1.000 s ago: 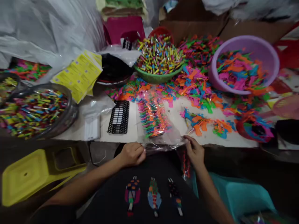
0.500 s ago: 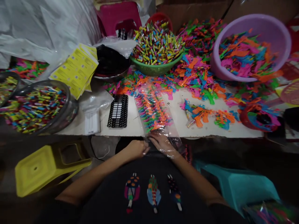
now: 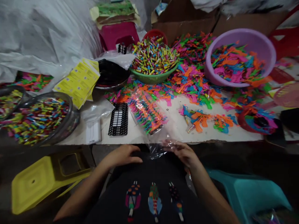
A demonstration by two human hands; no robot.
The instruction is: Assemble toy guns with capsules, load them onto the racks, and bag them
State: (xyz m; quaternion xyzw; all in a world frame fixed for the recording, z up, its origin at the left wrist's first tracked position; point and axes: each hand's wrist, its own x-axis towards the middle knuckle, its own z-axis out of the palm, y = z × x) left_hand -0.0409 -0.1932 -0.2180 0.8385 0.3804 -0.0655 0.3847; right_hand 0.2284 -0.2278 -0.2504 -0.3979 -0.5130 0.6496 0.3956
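Right hand (image 3: 184, 153) pinches the open end of a clear bag (image 3: 151, 121) of bright toys lying at the table's (image 3: 177, 130) edge; left hand (image 3: 122, 154) rests loose beside it — a steadier two-handed hold would likely help.

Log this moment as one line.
left hand: open, empty | right hand: on clear bag mouth | bag: toys inside, on table edge
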